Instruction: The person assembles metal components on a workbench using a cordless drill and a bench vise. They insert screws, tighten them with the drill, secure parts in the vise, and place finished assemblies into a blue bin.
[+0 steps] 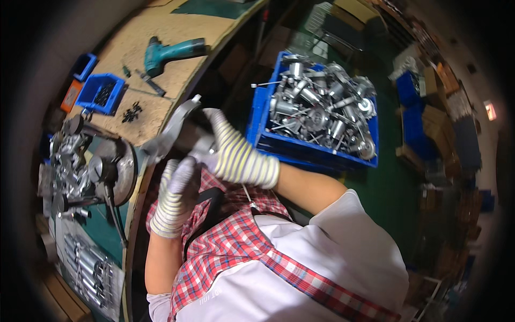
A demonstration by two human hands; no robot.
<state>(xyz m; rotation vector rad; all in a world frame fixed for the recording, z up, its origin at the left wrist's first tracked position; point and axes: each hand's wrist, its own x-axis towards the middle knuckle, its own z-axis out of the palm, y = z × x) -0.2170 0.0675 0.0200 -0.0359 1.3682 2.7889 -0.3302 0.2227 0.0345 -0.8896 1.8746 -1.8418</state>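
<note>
My right hand (238,158), in a striped knit glove, is closed round a silvery curved metal part (173,130), blurred by motion, which sticks out beyond the fingers over the workbench edge. A rounded metal piece (205,144) shows by the right fingers; whether it belongs to the same part I cannot tell. My left hand (179,193), gloved alike, is closed against the lower side of the part, its fingertips partly hidden. Both hands are in front of my checked apron. From below the right hand a thin rod (249,197) points down toward the apron.
On the workbench (185,27) lie a teal cordless drill (166,53), a small blue bin (102,94) of dark screws, loose screws (132,111) and a round metal fixture (110,166). Metal parts crowd its left side. A blue crate (316,150) heaped with metal parts stands to the right.
</note>
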